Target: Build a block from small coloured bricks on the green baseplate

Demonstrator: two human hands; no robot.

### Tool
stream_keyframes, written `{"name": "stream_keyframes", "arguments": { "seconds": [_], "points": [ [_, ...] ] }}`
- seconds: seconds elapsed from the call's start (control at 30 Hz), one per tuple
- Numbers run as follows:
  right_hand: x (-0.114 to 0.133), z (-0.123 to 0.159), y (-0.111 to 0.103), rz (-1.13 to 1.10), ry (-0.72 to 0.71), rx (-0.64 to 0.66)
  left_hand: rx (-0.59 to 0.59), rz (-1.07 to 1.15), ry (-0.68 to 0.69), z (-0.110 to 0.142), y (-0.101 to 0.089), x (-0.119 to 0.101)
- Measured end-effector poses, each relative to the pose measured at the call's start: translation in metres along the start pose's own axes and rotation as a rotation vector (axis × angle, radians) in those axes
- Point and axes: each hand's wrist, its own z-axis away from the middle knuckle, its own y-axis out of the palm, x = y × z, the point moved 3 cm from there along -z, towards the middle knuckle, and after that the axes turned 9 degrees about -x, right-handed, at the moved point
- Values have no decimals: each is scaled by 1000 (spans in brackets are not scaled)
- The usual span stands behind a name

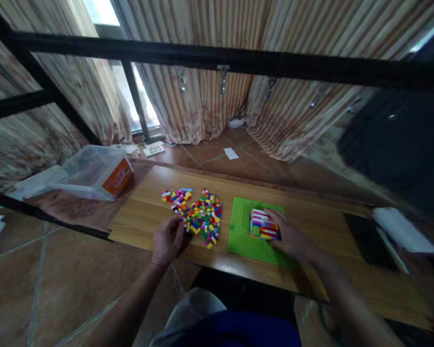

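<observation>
My right hand [289, 236] is wrapped around the right side of a block built from colourful toy bricks [262, 224]. This build, with pink, white, red, yellow and blue rows, sits on a bright green baseplate [240, 241]; I cannot tell whether it is fixed to it. At the near left edge of a heap of loose toy bricks [206, 214], my left hand [168, 239] has its fingers curled together. What those fingertips hold, if anything, is too small to make out.
The bricks and baseplate are on a long wooden table [137, 212]. A clear plastic bin [90, 168] with an orange label stands beyond its left end. A dark flat object [367, 241] and a white item [403, 229] lie at right. A black metal bar [188, 55] crosses ahead, before striped curtains.
</observation>
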Motion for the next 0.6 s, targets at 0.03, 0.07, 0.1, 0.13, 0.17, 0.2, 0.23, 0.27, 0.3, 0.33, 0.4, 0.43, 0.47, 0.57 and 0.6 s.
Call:
{"name": "stream_keyframes", "arguments": {
  "seconds": [0.03,0.07,0.1,0.13,0.17,0.2,0.23,0.27,0.3,0.33,0.4,0.43,0.47,0.57,0.6],
  "points": [
    [1,1,-2,24,-6,-13,-2,3,-1,0,0,0],
    [2,3,-4,49,-14,-29,-4,5,-2,1,0,0],
    [5,3,-5,74,-24,-49,-7,7,-3,1,0,0],
    [11,4,-7,101,-37,-72,-10,9,-4,1,0,0],
    [18,4,-9,139,-53,-102,-14,13,-5,1,0,-1],
    [28,3,-9,177,-71,-135,-16,15,-5,1,0,-1],
    [41,2,-9,199,-85,-170,-19,16,-5,0,0,-1],
    [55,0,-6,196,-97,-201,-24,15,-5,0,0,-1],
    [69,-3,-1,188,-96,-235,-30,14,-5,0,0,-1],
    [84,-6,6,200,-80,-240,-34,14,-5,0,0,-1],
    [109,-13,24,267,-2,-198,-37,16,-3,0,0,1],
    [119,-17,33,305,55,-171,-39,18,-2,0,1,2],
    [126,-21,41,341,114,-145,-39,18,-1,0,1,3],
    [140,-32,57,420,252,-58,-45,25,-5,-1,2,6],
    [142,-35,59,432,283,-30,-47,28,-6,-1,2,7]
  ]
}}
